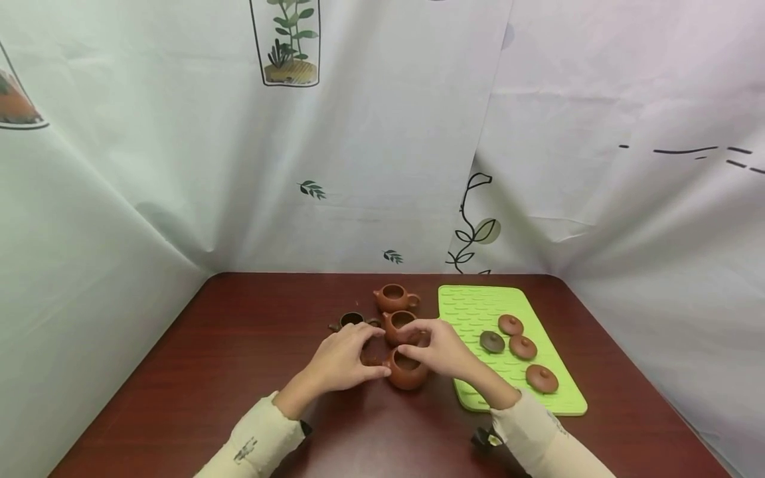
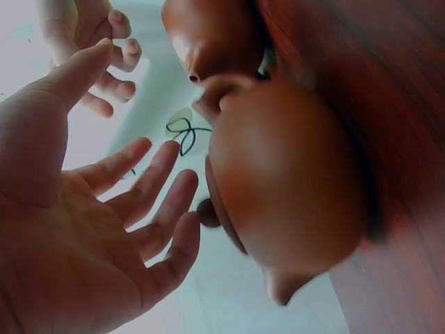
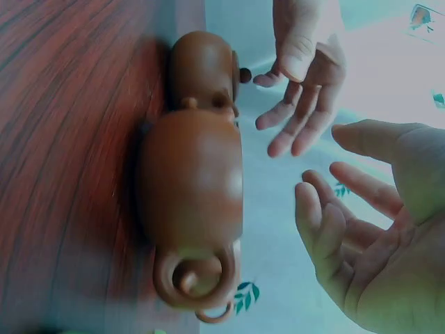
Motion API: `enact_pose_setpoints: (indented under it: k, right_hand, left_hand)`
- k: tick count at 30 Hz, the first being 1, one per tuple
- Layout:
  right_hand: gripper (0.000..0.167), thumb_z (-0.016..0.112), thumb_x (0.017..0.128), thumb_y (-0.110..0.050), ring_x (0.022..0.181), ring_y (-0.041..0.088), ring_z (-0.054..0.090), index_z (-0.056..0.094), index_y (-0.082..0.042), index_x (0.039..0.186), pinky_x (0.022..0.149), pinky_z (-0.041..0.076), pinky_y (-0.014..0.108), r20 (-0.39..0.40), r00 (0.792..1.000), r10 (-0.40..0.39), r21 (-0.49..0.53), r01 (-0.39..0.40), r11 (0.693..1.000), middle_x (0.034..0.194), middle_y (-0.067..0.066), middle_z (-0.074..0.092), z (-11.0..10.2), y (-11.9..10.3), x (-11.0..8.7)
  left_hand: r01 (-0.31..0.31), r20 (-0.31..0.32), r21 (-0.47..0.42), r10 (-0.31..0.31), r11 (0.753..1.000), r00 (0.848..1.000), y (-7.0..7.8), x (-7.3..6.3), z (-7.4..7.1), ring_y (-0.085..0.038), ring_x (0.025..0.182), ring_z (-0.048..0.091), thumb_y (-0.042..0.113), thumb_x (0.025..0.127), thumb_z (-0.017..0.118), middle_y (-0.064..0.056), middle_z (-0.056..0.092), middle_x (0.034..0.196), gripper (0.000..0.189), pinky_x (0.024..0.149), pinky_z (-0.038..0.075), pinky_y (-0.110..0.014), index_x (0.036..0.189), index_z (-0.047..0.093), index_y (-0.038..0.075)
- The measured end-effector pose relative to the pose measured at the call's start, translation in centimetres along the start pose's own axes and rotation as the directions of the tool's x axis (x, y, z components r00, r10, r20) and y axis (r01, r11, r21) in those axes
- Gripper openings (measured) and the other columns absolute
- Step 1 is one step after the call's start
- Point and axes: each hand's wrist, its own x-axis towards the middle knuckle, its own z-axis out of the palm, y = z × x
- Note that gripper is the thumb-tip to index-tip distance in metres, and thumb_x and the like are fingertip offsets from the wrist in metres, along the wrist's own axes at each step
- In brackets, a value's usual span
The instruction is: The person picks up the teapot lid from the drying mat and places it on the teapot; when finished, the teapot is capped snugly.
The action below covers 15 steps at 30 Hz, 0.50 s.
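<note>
Beside a lidded brown teapot point(image 2: 285, 174), my left hand point(image 1: 343, 358) has its fingers spread and slightly bent; the fingertips come near the lid's dark knob point(image 2: 207, 213) in the left wrist view. In the head view that hand mostly hides this pot. My right hand point(image 1: 443, 348), fingers loosely bent and holding nothing, hovers over a lidless brown teapot point(image 1: 408, 377). A second lidless brown teapot point(image 1: 394, 326) sits just behind, partly covered by the right fingers. Farther back is a third point(image 1: 394, 302). A dark teapot point(image 1: 351, 318), also lidless, stands beyond the left hand.
On the right of the dark red table point(image 1: 257, 345) lies a light green mat point(image 1: 472, 305). It bears several lids, including a dark lid point(image 1: 492, 342) and a brown lid point(image 1: 542, 378) near its front. White printed cloth point(image 1: 382, 146) hangs behind and at both sides.
</note>
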Motion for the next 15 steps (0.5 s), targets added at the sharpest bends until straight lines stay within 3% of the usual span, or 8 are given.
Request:
enact_pose_setpoints:
  k: [4, 10, 15]
  right_hand:
    - [0.021, 0.078, 0.086, -0.016, 0.066, 0.015, 0.059, 0.075, -0.008, 0.105, 0.058, 0.050, 0.026, -0.021, 1.000, 0.014, -0.016, -0.015, 1.000, 0.088, -0.001, 0.069, -0.8, 0.8, -0.9]
    - [0.022, 0.076, 0.087, -0.016, 0.056, 0.013, 0.061, 0.074, -0.007, 0.107, 0.049, 0.047, 0.026, -0.024, 0.995, 0.097, -0.009, -0.097, 0.995, 0.091, 0.001, 0.070, -2.2, 1.3, -2.3]
    - [0.018, 0.077, 0.087, -0.020, 0.056, 0.011, 0.060, 0.075, -0.015, 0.104, 0.048, 0.045, 0.026, -0.036, 0.991, 0.128, -0.035, -0.129, 0.991, 0.094, 0.001, 0.071, -3.3, 1.4, -3.3]
  left_hand:
    - [-0.003, 0.013, 0.027, 0.002, 1.000, 1.000, 0.7, 0.4, 0.5, -0.026, 0.114, 0.057, 0.056, 0.079, 0.077, -0.002, 0.063, 0.127, 0.066, 0.089, 0.049, -0.050, 0.130, 0.064, 0.016]
    - [0.011, 0.036, 0.054, -0.013, 0.999, 0.999, 1.3, 0.9, 1.3, -0.023, 0.110, 0.059, 0.058, 0.078, 0.077, 0.000, 0.065, 0.123, 0.066, 0.089, 0.046, -0.049, 0.129, 0.065, 0.017]
    - [0.003, 0.020, 0.074, -0.004, 0.997, 1.000, 1.5, 1.2, 2.0, -0.021, 0.110, 0.060, 0.058, 0.076, 0.078, 0.002, 0.066, 0.122, 0.065, 0.087, 0.043, -0.048, 0.126, 0.066, 0.018]
